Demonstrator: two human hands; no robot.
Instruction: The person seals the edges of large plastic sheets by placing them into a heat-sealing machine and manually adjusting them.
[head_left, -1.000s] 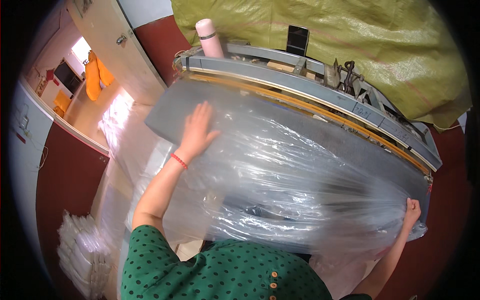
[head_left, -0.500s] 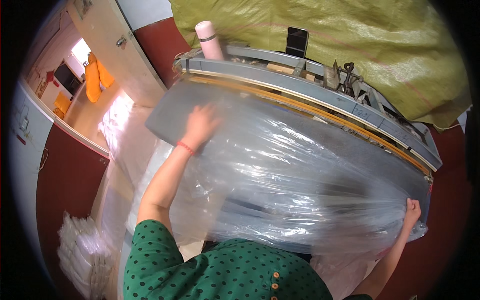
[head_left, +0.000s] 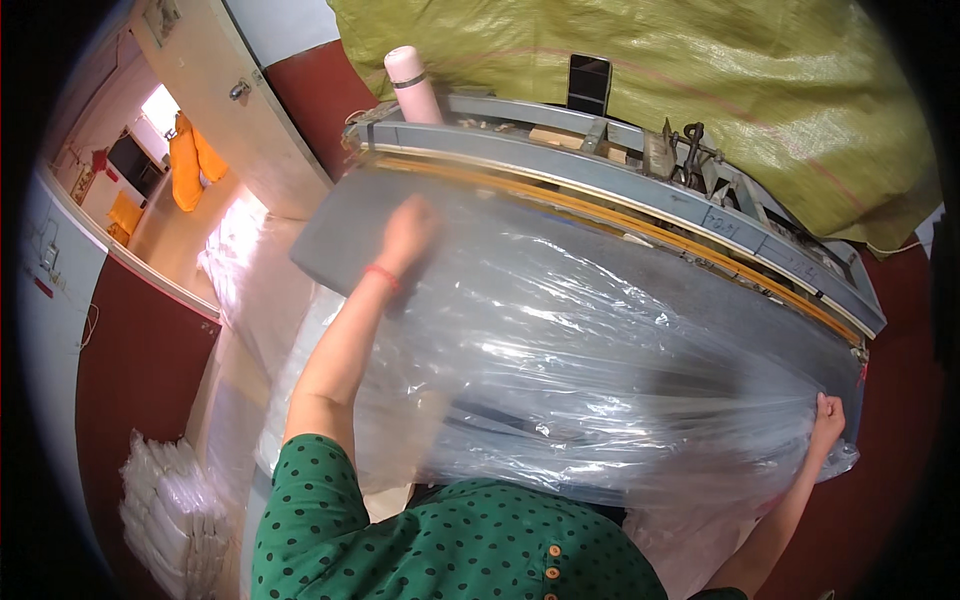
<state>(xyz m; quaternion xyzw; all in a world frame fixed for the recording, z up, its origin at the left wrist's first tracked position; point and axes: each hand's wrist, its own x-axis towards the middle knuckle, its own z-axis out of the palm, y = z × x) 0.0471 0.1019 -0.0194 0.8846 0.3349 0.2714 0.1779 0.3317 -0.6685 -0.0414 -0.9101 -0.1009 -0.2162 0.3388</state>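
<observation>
A large clear plastic sheet (head_left: 540,345) lies wrinkled over a dark grey worktop (head_left: 345,225). Its folds gather toward the right end, where my right hand (head_left: 828,420) pinches the film at the worktop's corner. My left hand (head_left: 408,235), with a red bracelet at the wrist, is over the left part of the worktop, by the sheet's far left edge. Motion smears its fingers, so whether they are closed or hold film does not show. The near part of the sheet hangs down in front of my body.
Behind the worktop runs a long grey metal frame (head_left: 620,165) with an orange-yellow strip (head_left: 600,215). On it stand a pink flask (head_left: 413,90), a dark phone (head_left: 588,85) and a rusty metal piece (head_left: 692,155). Stacked plastic bags (head_left: 175,515) lie lower left, near an open door (head_left: 240,110).
My left hand has shifted slightly to the right, its fingers less spread than before. My right hand keeps its grip on the film at the right corner.
</observation>
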